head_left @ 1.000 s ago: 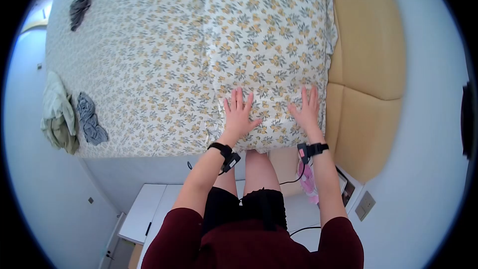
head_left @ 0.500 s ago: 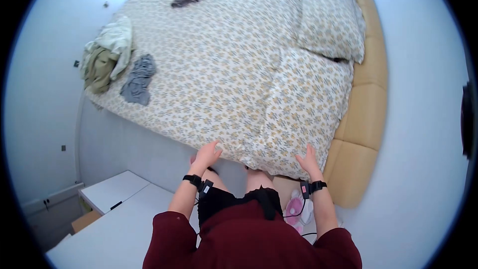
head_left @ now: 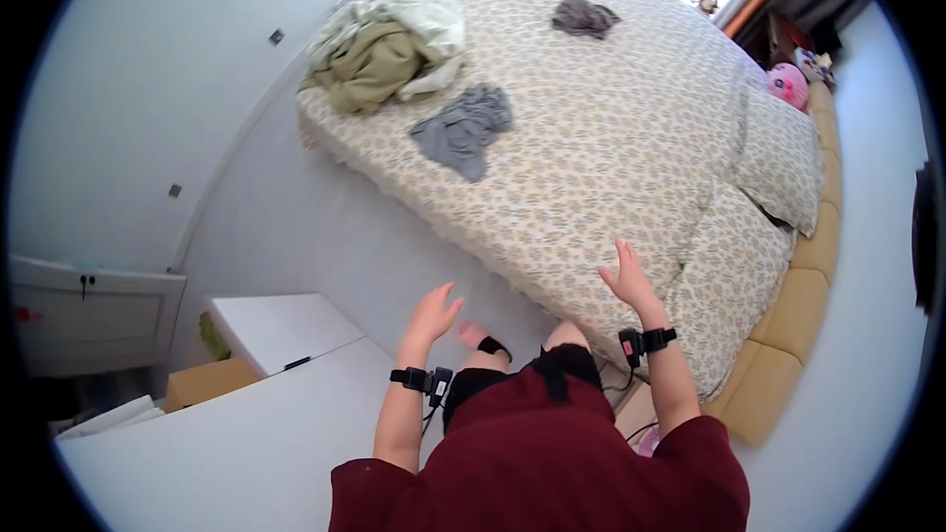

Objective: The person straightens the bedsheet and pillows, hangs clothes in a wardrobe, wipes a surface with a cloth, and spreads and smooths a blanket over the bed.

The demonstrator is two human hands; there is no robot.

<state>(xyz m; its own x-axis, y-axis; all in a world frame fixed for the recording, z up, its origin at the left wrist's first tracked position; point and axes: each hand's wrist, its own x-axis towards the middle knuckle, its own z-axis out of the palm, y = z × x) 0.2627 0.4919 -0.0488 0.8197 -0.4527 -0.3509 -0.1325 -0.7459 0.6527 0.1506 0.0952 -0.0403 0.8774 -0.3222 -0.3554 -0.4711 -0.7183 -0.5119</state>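
Note:
My left hand is held out over the grey floor beside the bed, fingers apart and holding nothing. Over the near edge of the bed, my right hand is spread and also holds nothing; whether it touches the floral sheet I cannot tell. The closest garment to my hands is a crumpled grey cloth on the mattress. Behind it, at the left corner, lies a heap with an olive-green garment and a pale whitish-green cloth. A dark brown cloth rests farther back.
Two floral pillows lean along the tan headboard, with a pink plush toy at the far end. A white cabinet and a cardboard box stand at the lower left. Grey floor runs alongside the bed.
My view has turned left, so the bed and clothes sit farther right, and the window shows. My left hand is now over the floor instead of the bed edge. Both hands stay empty.

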